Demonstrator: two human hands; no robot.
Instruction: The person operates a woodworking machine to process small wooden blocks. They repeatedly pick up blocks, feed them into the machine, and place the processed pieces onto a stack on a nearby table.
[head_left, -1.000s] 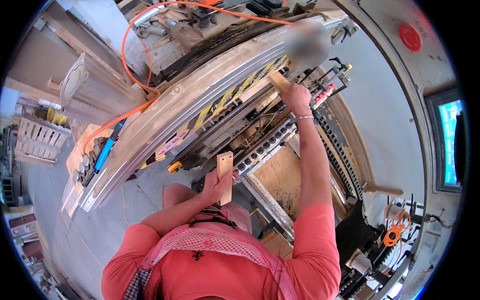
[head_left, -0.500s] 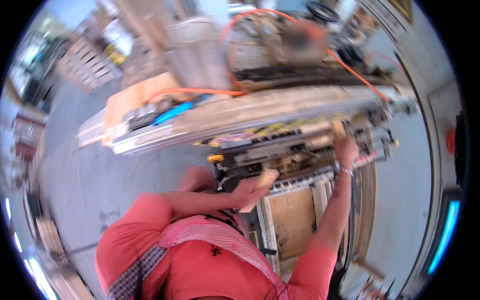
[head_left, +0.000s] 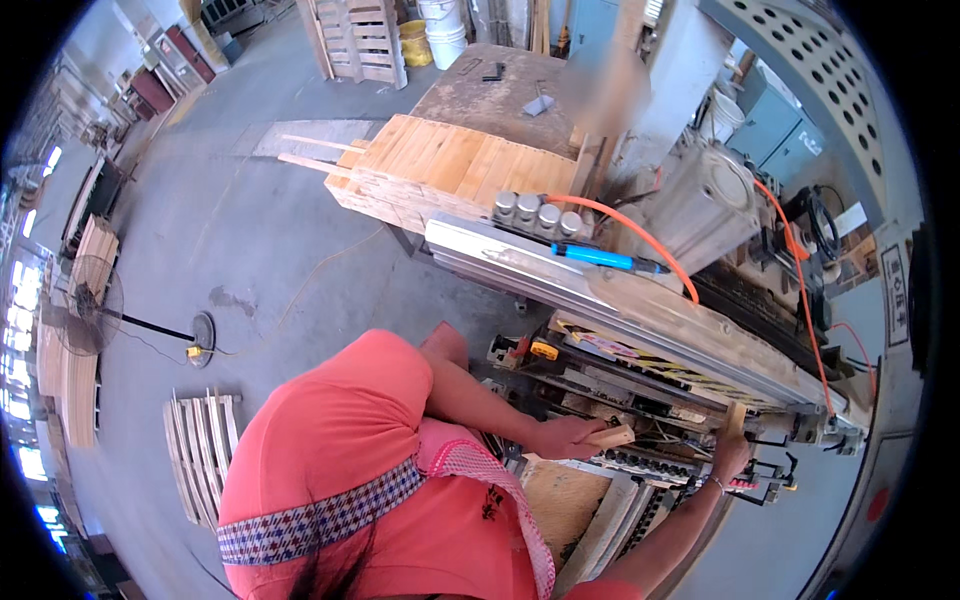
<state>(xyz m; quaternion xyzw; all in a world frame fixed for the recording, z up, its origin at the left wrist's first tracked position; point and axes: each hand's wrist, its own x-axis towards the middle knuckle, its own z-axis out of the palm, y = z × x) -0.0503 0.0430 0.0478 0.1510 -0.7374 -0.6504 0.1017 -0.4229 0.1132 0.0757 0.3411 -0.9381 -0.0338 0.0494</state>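
Note:
My left hand [head_left: 565, 438] is closed around a short pale wooden block [head_left: 614, 437], whose end sticks out toward the right over the near side of a machine. Farther right, my right hand [head_left: 732, 456] grips a second small wood piece [head_left: 736, 414], upright at the machine's right end beside the guide rail. Between the hands runs the machine bed [head_left: 660, 420], with dark slots and metal bars. A row of black rollers or chain links [head_left: 640, 463] lies just below it. My fingers partly cover both pieces.
A long metal beam [head_left: 600, 290] crosses beyond my hands, with a blue air tool [head_left: 605, 257] and an orange hose [head_left: 640, 230] on it. Stacked wooden boards [head_left: 450, 160] stand farther off. On the floor at left are a fan [head_left: 95, 305] and a slatted wooden pallet [head_left: 200, 450].
The view has swung leftward, so the machine now sits farther right and lower in the picture. Both hands still hold their wood pieces; the left one's block now lies closer to level.

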